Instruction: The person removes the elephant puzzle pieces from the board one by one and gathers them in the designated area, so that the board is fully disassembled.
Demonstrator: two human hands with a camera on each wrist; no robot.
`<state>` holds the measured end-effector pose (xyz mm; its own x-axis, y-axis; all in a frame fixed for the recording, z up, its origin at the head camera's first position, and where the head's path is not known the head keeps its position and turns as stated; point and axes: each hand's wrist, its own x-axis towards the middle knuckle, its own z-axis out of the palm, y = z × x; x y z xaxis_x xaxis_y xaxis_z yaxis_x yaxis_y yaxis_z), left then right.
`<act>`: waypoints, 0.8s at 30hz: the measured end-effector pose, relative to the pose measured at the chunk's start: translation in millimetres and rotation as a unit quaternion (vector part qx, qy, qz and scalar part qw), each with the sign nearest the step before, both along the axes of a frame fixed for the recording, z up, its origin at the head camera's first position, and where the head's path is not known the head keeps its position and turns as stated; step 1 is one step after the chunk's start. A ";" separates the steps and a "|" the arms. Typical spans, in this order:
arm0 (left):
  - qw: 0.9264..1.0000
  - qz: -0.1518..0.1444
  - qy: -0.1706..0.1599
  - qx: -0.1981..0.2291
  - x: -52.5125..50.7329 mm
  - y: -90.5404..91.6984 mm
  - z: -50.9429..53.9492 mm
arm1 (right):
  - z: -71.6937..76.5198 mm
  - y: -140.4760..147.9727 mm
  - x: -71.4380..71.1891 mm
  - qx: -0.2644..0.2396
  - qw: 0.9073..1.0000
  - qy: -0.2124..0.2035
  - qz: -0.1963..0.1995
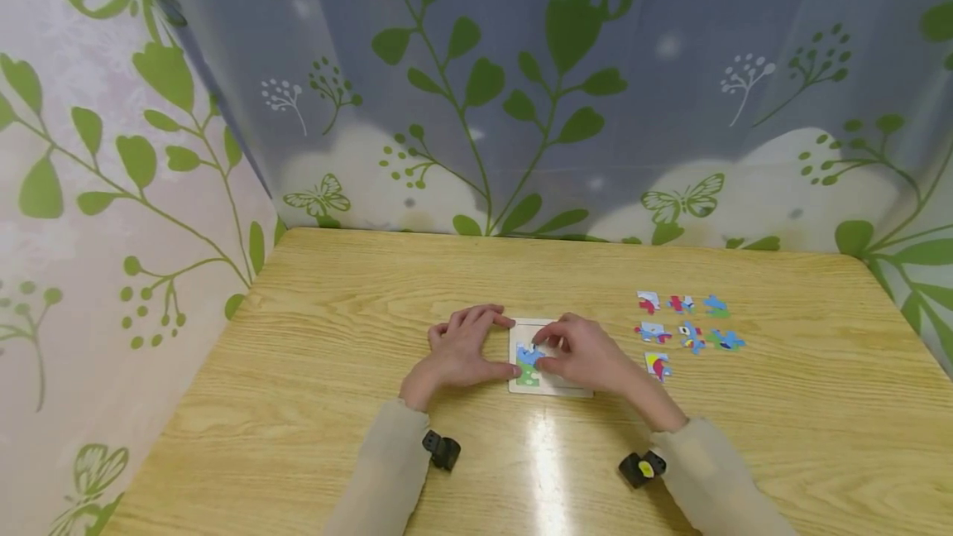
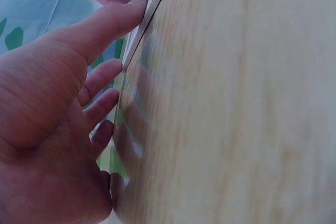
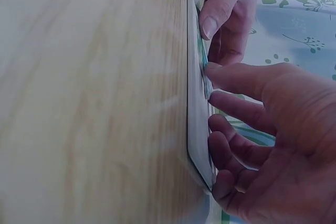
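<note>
A white puzzle tray (image 1: 569, 391) lies on the table, its left part filled with joined blue and green puzzle pieces (image 1: 528, 375). My left hand (image 1: 463, 351) steadies the tray's left side: the thumb (image 2: 126, 15) touches the rim and the other fingers spread toward the far left corner. Over the tray, my right hand (image 1: 584, 354) pinches a blue puzzle piece (image 1: 538, 356) between thumb and index finger, low against the joined pieces. In the right wrist view, the remaining fingers (image 3: 231, 153) curl beside the tray rim. Part of the tray is hidden under the right hand.
Several loose puzzle pieces (image 1: 652, 332) lie in rows to the right of the tray, with a red and yellow piece (image 1: 658, 366) nearest the right forearm. A patterned curtain (image 1: 476, 106) hangs behind the wooden table (image 1: 313, 337).
</note>
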<state>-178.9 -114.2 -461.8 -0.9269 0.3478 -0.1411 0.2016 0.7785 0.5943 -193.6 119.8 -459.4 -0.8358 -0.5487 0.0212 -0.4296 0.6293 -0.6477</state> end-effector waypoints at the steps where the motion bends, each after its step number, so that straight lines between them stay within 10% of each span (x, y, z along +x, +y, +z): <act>1: 1.000 0.000 0.000 0.000 -0.1 0.1 -0.1 | 0.3 -0.3 0.3 0.002 1.000 0.000 -0.001; 24: 1.000 0.021 -0.004 -0.013 -0.6 3.9 -0.7 | -1.3 -7.0 4.9 -0.028 0.999 -0.016 -0.033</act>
